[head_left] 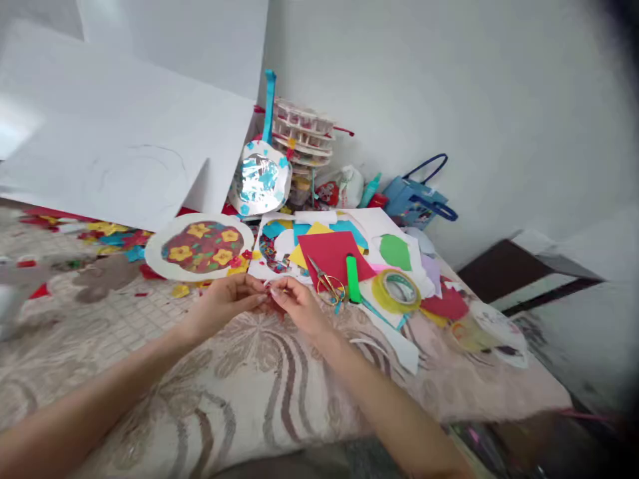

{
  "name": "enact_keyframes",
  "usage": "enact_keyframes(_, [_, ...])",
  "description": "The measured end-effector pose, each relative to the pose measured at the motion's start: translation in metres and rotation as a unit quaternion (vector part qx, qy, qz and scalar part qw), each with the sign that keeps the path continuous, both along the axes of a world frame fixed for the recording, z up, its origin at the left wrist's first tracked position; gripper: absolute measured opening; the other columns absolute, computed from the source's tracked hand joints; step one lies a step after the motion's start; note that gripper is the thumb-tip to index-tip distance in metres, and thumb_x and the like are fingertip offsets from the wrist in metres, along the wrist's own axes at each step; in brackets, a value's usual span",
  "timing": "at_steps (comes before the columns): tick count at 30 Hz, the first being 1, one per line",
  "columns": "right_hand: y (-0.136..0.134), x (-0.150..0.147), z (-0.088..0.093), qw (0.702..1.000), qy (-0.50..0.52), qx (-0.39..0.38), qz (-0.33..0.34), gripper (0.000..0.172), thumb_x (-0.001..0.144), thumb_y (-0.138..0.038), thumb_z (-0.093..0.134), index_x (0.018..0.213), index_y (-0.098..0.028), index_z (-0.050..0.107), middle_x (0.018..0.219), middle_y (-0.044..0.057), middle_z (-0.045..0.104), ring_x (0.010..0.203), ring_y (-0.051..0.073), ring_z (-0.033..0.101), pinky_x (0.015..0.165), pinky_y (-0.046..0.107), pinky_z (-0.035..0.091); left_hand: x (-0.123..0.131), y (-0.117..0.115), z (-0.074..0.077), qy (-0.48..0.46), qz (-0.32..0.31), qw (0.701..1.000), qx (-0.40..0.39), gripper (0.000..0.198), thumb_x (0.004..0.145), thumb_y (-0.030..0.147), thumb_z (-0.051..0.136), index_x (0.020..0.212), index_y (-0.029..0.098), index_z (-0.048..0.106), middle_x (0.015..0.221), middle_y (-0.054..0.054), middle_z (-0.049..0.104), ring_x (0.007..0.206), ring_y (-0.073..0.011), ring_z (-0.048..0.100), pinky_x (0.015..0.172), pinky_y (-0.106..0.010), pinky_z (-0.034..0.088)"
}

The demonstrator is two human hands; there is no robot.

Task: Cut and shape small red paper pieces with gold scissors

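Trays hold red bits; left hand, right hand pinch scrap

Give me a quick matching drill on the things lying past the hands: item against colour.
Items:
1. scissors
2. tape roll
3. marker
4. handled bag

Colours:
A. blue
B. gold handles
C. bright green
D. yellow

Pairs: 1-B, 2-D, 3-C, 4-A
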State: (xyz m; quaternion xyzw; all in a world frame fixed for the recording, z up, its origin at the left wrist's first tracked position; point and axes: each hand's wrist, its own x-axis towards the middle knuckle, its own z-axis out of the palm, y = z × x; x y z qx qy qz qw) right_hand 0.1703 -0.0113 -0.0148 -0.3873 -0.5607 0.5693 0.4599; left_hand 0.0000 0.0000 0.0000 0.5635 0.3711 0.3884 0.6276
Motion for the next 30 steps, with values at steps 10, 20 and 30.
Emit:
enact_keyframes(10, [-0.0023,0.0001,0.0023,1.000,0.023,-0.018,0.013,0.016,0.076,-0.031,0.062,0.080,-0.019,0.054,0.066,-0.002,0.054,0.054,0.009,0.051,0.040,0.016,0.037,-0.0003,-0.0016,0.0000,-0.004,-0.006,1.000,0.006,0.019,0.071,0.025,0.068,0.081,0.015,0.055,0.071,0.000,0.067,0.068,-0.0130,0.065,0.066,-0.024,0.052])
enact_keyframes(20, [-0.0041,0.0009,0.0040,0.999,0.029,-0.031,0.018,0.012,0.077,-0.028,0.060,0.083,-0.019,0.054,0.069,-0.001,0.056,0.058,0.010,0.054,0.042,0.017,0.035,-0.0006,0.0006,-0.0021,-0.003,-0.001,1.000,0.009,0.021,0.070,0.026,0.069,0.082,0.015,0.055,0.070,0.000,0.067,0.068,-0.0131,0.065,0.066,-0.024,0.053])
enact_keyframes(30, [-0.0054,-0.0004,0.0068,0.999,0.023,-0.038,0.006,0.009,0.073,-0.021,0.057,0.081,-0.019,0.053,0.072,-0.002,0.056,0.058,0.010,0.054,0.042,0.019,0.034,-0.0017,-0.0001,-0.0031,0.001,0.005,1.000,0.007,0.022,0.070,0.027,0.069,0.082,0.015,0.056,0.071,0.000,0.068,0.068,-0.0136,0.066,0.067,-0.025,0.053])
